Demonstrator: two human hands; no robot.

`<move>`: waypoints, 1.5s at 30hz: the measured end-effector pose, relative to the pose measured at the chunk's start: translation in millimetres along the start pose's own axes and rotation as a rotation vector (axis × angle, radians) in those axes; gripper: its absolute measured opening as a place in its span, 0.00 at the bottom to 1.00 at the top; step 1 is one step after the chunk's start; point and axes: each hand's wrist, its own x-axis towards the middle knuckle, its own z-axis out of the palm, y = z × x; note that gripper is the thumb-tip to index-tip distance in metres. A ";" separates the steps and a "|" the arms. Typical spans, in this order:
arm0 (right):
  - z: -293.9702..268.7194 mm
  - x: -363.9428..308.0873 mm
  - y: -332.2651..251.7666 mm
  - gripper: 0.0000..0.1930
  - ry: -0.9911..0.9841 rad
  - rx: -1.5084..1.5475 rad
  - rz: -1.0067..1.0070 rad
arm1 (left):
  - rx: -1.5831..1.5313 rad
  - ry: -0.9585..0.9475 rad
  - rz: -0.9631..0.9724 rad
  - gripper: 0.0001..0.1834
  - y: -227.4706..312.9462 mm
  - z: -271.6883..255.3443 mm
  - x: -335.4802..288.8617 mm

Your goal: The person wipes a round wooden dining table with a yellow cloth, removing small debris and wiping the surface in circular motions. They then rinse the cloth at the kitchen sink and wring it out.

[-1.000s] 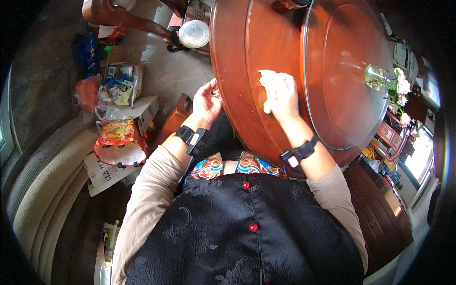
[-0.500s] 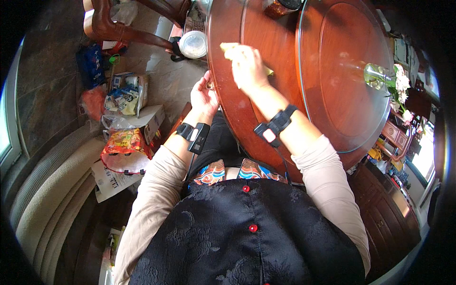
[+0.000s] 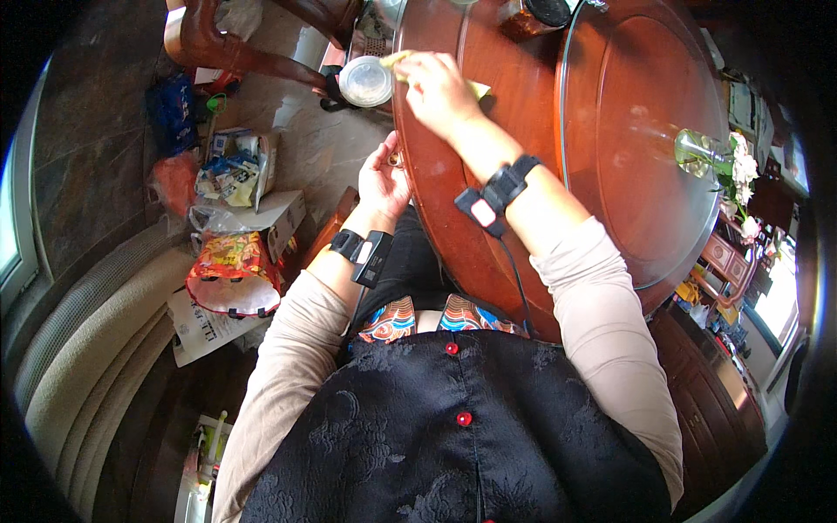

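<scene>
My right hand is closed on a yellow cloth, pressed to the left edge of the round red-brown wooden table. One end of the cloth sticks out past my fingertips and another shows beside my knuckles. Palm up, my left hand is held just beside the table's rim, its fingers loosely curled and apart. A small gold-coloured ring shape shows at its fingers; nothing else can be made out in it.
A glass turntable covers the table's middle, bearing a glass vase with pale flowers. A dark-lidded jar stands at the far side. Left are a round lidded plastic tub, a wooden chair leg and a red-yellow bag.
My right hand has slid the cloth a little farther away and left along the table edge. The left hand stays near the rim, its pose much the same.
</scene>
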 end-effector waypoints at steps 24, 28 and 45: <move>-24.8 -108.6 -55.2 0.16 -0.132 0.192 -0.135 | 0.271 0.121 -0.092 0.14 1.9 -23.4 -21.1; -44.7 -101.2 -47.1 0.15 0.194 0.066 0.217 | 0.203 0.173 -0.081 0.13 1.2 -18.8 -16.4; -84.6 -181.6 -13.3 0.33 -0.132 -0.374 0.580 | 0.181 0.169 0.013 0.13 19.1 7.8 11.1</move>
